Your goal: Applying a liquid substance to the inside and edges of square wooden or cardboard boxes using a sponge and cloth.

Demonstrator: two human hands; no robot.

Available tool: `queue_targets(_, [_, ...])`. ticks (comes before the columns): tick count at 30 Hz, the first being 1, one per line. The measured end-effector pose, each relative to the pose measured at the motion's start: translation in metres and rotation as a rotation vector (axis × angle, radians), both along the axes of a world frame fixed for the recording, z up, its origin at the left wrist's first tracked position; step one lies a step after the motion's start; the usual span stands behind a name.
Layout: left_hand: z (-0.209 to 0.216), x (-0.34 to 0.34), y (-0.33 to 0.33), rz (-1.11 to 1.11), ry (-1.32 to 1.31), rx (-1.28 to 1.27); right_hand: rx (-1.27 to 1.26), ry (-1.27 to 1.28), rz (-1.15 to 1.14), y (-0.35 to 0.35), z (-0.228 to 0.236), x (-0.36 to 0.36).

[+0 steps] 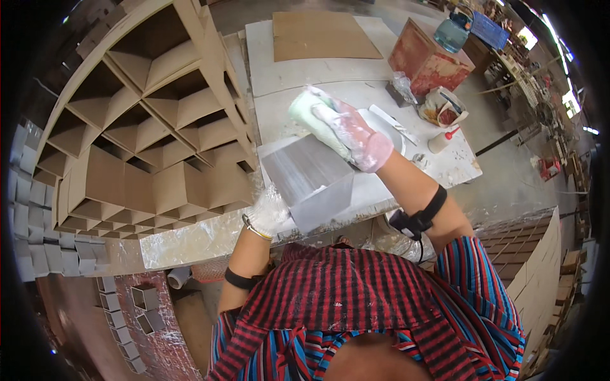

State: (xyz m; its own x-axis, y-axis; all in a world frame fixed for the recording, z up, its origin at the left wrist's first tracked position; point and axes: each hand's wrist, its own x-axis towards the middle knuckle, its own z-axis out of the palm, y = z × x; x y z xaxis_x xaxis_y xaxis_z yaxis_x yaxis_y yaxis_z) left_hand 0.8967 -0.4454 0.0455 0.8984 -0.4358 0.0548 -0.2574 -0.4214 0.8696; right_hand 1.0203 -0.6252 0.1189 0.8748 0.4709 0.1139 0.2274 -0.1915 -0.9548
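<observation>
A grey box (309, 166) with whitish streaks on its upper face sits tilted at the near side of the white worktable. My left hand (272, 211), in a white knitted glove, grips the box's lower left side, and some of its fingers are hidden. In my right hand (361, 138), which wears a pink glove smeared white, is a thick pale green cloth (312, 113). The cloth's lower end lies at the box's upper right edge, while its far end is raised above the table.
A tall brown cardboard-like grid of compartments (146, 120) stands close on the left. On the worktable (270, 89) are a brown board (324, 36), a white bottle with a red nozzle (440, 142) and an open bag (445, 109). A water jug (452, 33) tops a reddish box (424, 60).
</observation>
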Motion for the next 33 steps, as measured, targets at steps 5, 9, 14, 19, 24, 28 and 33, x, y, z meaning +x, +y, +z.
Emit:
queue_targets(5, [0.0,-0.007,-0.018,0.466,0.749,-1.283,0.439,0.444,-0.038,-0.006,-0.012,-0.018])
queue_targets(9, [-0.014,-0.004,-0.012,0.259,0.809,-1.607,0.292,0.131,-0.018,0.001,-0.014,-0.022])
queue_targets(14, [-0.014,0.013,-0.019,0.175,0.776,-1.664,0.151,-0.366,0.116,0.004,0.01,-0.049])
queue_targets(19, [-0.025,0.023,-0.02,0.135,0.675,-1.581,-0.531,-0.649,0.683,0.025,0.032,-0.085])
queue_targets(24, [-0.031,0.022,-0.027,0.44,0.353,-1.135,-0.154,-0.9,0.426,0.036,0.005,-0.041])
queue_targets(28, [-0.031,0.016,-0.026,0.269,0.87,-1.459,-0.17,-0.739,0.321,0.029,0.003,-0.042])
queue_targets(33, [-0.035,0.014,-0.016,0.279,0.794,-1.373,-0.703,-0.585,0.674,0.038,0.03,-0.092])
